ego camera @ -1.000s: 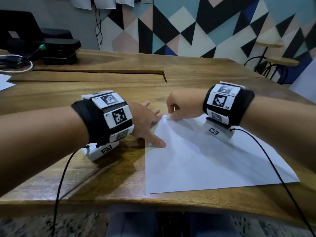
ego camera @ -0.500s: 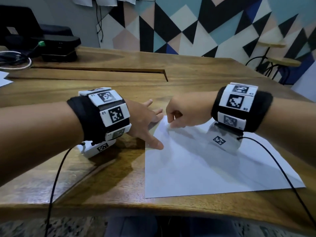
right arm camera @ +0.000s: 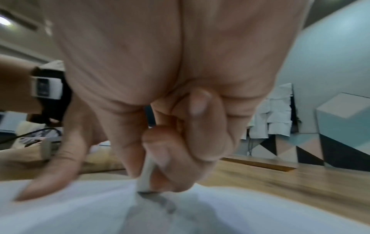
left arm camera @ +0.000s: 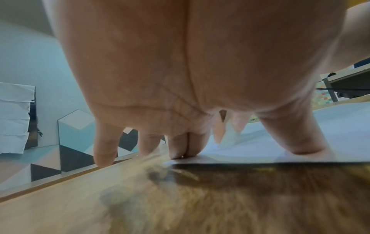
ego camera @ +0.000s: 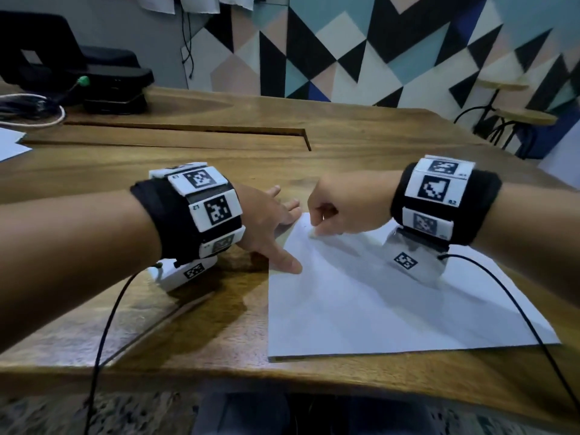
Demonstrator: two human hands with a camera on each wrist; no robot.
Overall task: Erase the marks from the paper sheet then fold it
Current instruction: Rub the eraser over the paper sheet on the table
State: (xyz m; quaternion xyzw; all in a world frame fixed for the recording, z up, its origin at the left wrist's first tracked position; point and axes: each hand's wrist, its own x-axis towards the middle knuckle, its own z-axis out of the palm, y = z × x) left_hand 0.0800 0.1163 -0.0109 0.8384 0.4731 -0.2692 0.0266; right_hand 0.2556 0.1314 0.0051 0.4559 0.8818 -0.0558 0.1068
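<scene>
A white paper sheet [ego camera: 392, 296] lies flat on the wooden table [ego camera: 157, 324], near its front edge. My left hand [ego camera: 273, 227] rests with straight, spread fingers on the sheet's far left corner and left edge; its fingertips [left arm camera: 186, 152] press the paper edge [left arm camera: 260, 159] down. My right hand [ego camera: 332, 211] pinches a small white eraser [right arm camera: 145, 178] between thumb and fingers, its tip touching the paper [right arm camera: 240, 213] close to that far corner. A faint pencil mark [ego camera: 303, 226] shows just beyond the eraser [ego camera: 314, 234].
A black device [ego camera: 106, 83] and coiled cables [ego camera: 28, 111] sit at the table's far left, with another white sheet [ego camera: 9, 146] at the left border. A long groove [ego camera: 188, 130] crosses the tabletop. Stools [ego camera: 514, 114] stand at the right.
My right wrist has drifted right and slightly down while the eraser stays by the far corner. The left hand keeps pressing the same corner.
</scene>
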